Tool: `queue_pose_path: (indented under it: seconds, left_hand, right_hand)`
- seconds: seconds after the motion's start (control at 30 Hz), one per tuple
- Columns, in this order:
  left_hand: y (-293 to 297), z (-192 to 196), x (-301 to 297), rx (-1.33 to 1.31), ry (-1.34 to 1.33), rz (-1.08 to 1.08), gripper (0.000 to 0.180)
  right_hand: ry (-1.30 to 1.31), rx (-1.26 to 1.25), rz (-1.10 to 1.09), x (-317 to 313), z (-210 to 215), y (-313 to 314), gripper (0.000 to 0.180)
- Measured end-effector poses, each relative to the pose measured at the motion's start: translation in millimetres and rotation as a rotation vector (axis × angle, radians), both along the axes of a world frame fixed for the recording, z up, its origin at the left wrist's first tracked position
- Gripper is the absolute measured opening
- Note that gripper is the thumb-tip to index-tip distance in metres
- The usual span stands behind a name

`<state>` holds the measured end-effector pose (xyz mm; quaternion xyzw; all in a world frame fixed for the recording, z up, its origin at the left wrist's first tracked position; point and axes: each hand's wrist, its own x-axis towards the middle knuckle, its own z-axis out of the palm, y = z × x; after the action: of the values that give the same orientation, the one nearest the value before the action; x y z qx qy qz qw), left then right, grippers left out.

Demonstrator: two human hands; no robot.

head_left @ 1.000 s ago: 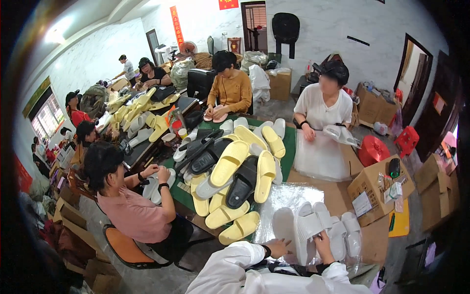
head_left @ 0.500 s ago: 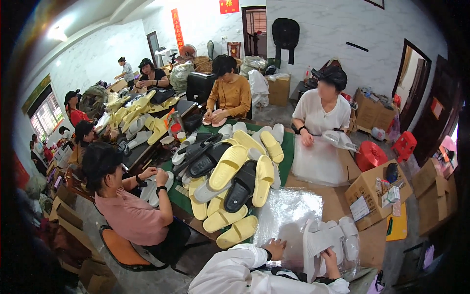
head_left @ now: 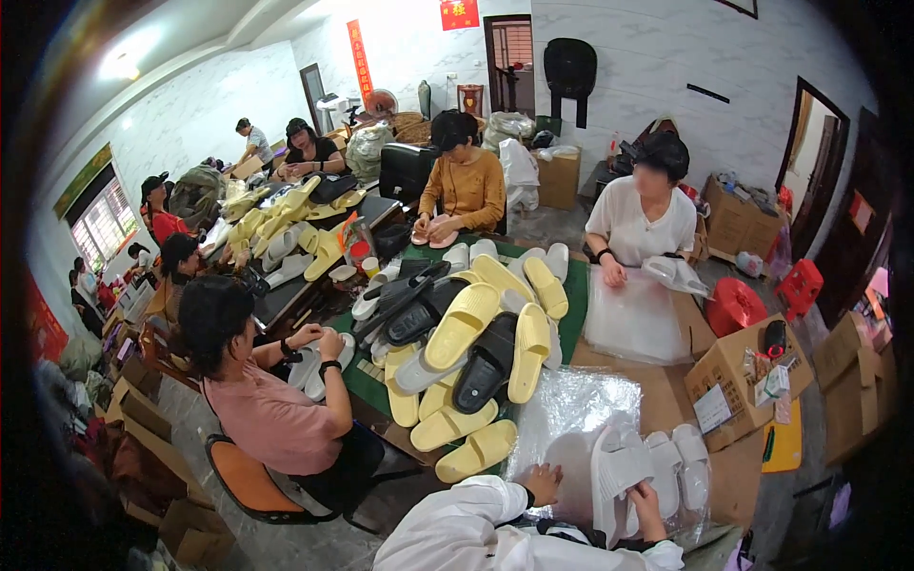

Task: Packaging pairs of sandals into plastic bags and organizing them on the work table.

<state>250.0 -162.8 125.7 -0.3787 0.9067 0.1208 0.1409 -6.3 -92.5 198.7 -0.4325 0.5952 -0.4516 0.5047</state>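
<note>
My right hand [head_left: 649,506] is closed on the edge of a light grey slide sandal [head_left: 617,468], which stands tilted at the table's near edge. Just right of it, two more light grey slides [head_left: 691,455] lie side by side, with clear plastic around them. My left hand [head_left: 545,483] rests with fingers spread at the near left edge of a stack of clear plastic bags [head_left: 581,409]; nothing is in it. White sleeves cover both my arms.
A heap of yellow slides [head_left: 461,325], black slides [head_left: 486,362] and grey ones fills the table's middle. An opened cardboard box [head_left: 747,381] stands at right. Co-workers sit left and across; the one in white [head_left: 640,221] has another bag stack [head_left: 633,319].
The whole view has shifted slightly, so the scene sits a little further right. The slide in my right hand now overlaps the neighbouring slides less. My left hand keeps its place on the bags.
</note>
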Motion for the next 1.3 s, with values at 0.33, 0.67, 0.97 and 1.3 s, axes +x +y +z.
queue_pose_path:
  seconds: [0.33, 0.67, 0.97, 1.3]
  left_hand:
    - [-4.2, 34.8, 7.1, -0.091, 0.138, -0.017, 0.075]
    - [-3.2, -10.1, 3.4, -0.066, 0.121, 0.003, 0.046]
    - [0.9, -33.1, 10.0, -0.012, 0.246, 0.050, 0.036]
    - [-24.9, -33.9, 2.8, 0.214, 0.529, 0.158, 0.039]
  right_hand:
    - [-0.064, 0.031, -0.016, -2.2, 5.0, -2.2, 0.030]
    - [-0.020, 0.027, 0.043, -3.9, 11.2, 1.3, 0.032]
    - [-0.434, 0.161, 0.056, -3.9, 26.5, 5.8, 0.027]
    - [-0.431, 0.517, 0.370, -46.7, 10.1, 15.6, 0.025]
